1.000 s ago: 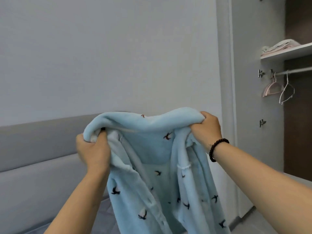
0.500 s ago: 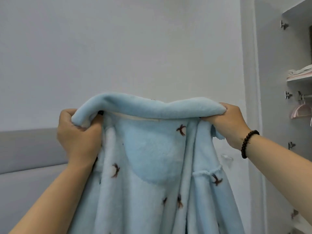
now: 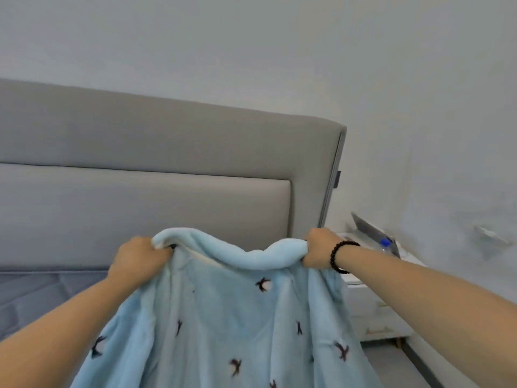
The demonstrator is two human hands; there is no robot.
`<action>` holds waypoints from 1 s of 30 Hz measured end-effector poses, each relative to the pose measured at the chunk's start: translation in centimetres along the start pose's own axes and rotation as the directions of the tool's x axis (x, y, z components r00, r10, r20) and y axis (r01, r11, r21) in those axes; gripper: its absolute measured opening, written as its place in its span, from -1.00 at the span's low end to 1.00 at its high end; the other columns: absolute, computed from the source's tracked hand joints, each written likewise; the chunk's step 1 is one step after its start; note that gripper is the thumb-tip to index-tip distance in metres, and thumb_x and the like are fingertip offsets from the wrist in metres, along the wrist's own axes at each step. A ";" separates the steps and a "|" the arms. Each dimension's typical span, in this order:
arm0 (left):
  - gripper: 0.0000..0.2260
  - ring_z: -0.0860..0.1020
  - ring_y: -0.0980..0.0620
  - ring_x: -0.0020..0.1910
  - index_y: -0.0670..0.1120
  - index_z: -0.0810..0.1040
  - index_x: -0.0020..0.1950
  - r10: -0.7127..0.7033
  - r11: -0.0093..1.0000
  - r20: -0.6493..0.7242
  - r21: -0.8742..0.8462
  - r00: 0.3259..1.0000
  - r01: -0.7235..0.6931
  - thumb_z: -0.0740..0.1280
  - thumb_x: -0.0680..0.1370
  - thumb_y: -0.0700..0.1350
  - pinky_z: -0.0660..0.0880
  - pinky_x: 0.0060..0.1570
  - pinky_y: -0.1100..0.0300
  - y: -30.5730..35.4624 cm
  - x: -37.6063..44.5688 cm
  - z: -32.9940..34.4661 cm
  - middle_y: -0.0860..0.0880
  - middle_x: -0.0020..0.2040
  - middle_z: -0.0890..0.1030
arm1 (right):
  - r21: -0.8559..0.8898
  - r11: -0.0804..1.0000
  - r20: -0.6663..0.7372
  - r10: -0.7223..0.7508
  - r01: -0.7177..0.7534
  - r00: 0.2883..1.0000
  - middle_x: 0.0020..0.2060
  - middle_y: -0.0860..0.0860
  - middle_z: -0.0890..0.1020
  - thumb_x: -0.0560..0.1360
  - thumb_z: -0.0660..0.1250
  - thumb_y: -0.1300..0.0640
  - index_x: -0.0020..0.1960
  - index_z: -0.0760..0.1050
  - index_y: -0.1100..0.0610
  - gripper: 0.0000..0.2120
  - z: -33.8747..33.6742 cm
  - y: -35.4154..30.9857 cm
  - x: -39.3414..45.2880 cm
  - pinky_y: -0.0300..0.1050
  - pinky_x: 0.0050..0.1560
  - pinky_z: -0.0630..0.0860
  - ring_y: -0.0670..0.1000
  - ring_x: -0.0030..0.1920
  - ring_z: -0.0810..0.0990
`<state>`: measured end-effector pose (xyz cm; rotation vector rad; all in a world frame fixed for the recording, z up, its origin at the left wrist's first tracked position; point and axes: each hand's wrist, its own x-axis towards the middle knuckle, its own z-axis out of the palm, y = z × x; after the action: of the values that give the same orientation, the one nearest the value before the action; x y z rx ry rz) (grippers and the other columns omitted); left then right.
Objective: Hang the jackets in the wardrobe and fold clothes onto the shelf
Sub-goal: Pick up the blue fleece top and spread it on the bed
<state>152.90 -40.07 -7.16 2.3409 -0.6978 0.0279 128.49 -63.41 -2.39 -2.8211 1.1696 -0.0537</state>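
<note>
A light blue fleece jacket (image 3: 223,317) with small dark bird prints is stretched out in front of me, its collar uppermost. My left hand (image 3: 137,260) grips the collar's left end. My right hand (image 3: 319,249), with a black bead bracelet at the wrist, grips the collar's right end. The jacket hangs down from both hands and runs out of the bottom of the view. The wardrobe is out of view.
A grey padded headboard (image 3: 167,163) stands behind the jacket, with a blue-grey bed sheet (image 3: 33,292) at the lower left. A white nightstand (image 3: 375,303) at the right carries a bottle with a blue cap (image 3: 386,243). A pale wall fills the background.
My view has swung left and down from the wardrobe to the bed's headboard. Both hands keep their grip on the collar and have lowered the jacket towards the bed.
</note>
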 end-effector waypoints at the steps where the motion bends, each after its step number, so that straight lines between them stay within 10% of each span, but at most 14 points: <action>1: -0.76 0.56 -0.23 -0.02 -0.17 0.58 -0.11 -0.091 0.984 -0.053 -0.161 0.994 0.082 0.32 0.55 0.01 0.49 -0.02 0.02 1.0 2.9 0.9 -0.19 -0.09 0.62 | 0.016 1.000 -0.072 0.021 -0.020 0.997 -0.23 0.09 0.57 0.39 0.31 0.20 -0.15 0.49 0.16 -0.95 0.4 -0.9 3.1 -0.20 -0.31 0.41 0.15 -0.13 0.58; 5: -0.40 0.55 -0.27 0.13 -0.18 0.44 0.29 -0.199 0.753 0.035 -0.634 0.979 0.176 0.36 0.37 0.14 0.54 0.11 -0.19 4.2 10.9 6.0 -0.25 0.17 0.57 | 0.366 0.925 -0.315 0.229 -0.104 0.921 0.16 0.20 0.53 0.44 0.32 0.21 0.24 0.38 0.21 -0.62 1.7 -3.3 12.5 -0.04 -0.05 0.46 0.20 0.10 0.52; 8: 0.04 0.31 -0.14 0.43 -0.16 -0.05 0.56 -0.020 0.909 0.057 -0.415 0.998 0.042 0.41 0.28 0.22 0.31 0.38 -0.14 2.3 9.1 13.6 -0.14 0.48 0.29 | 0.233 0.971 -0.254 0.104 -0.044 0.962 0.51 0.13 -0.01 0.45 0.37 0.04 0.53 -0.14 0.10 -0.13 7.8 -4.0 13.3 0.28 0.44 0.02 0.15 0.52 -0.01; 14: -0.32 -0.06 -0.03 0.58 0.01 0.11 0.58 0.282 0.942 0.219 0.120 0.934 -0.312 0.04 0.53 0.29 0.06 0.46 -0.16 -10.0 -10.9 29.4 -0.09 0.57 0.16 | 0.189 0.971 0.235 -0.191 0.148 0.953 0.52 0.03 -0.33 0.61 0.07 0.00 0.56 -0.15 -0.06 -0.39 27.9 -3.0 1.7 0.20 0.49 -0.25 0.09 0.52 -0.35; 19: -0.37 0.26 -0.14 0.49 -0.09 0.37 0.49 0.283 0.889 0.163 0.325 0.945 -0.323 -0.04 0.56 0.23 -0.03 0.48 -0.11 -11.7 -13.2 30.2 -0.19 0.48 0.36 | 0.067 0.987 0.093 -0.153 0.147 0.984 0.50 0.07 0.25 0.46 0.13 -0.24 0.50 0.19 -0.08 -0.36 36.1 -1.2 -1.0 0.28 0.30 0.11 0.14 0.46 0.21; 26: -0.38 0.20 -0.12 0.53 -0.08 0.24 0.55 0.176 0.875 0.278 0.395 0.944 -0.280 0.06 0.53 0.16 0.01 0.49 -0.16 -10.6 -13.9 29.1 -0.17 0.52 0.29 | 0.101 0.985 0.106 -0.153 0.142 0.983 0.52 -0.04 -0.35 0.57 -0.12 -0.20 0.52 -0.33 -0.14 -0.38 35.3 -0.9 -2.5 0.21 0.45 -0.36 0.07 0.51 -0.36; 30: -0.39 0.27 -0.14 0.49 -0.09 0.25 0.54 0.113 0.901 0.269 0.379 0.956 -0.213 -0.09 0.60 0.21 0.09 0.45 -0.12 -10.7 -15.9 28.6 -0.20 0.50 0.31 | 0.118 0.989 0.095 -0.096 0.085 0.991 0.56 0.05 -0.01 0.55 -0.01 -0.14 0.55 -0.03 -0.08 -0.41 35.2 -0.6 -8.0 0.22 0.42 -0.14 0.15 0.52 -0.08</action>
<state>139.85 -43.63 -38.85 2.7012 -1.1003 -0.0419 125.57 -55.00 -37.40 -2.7407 0.9849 0.0146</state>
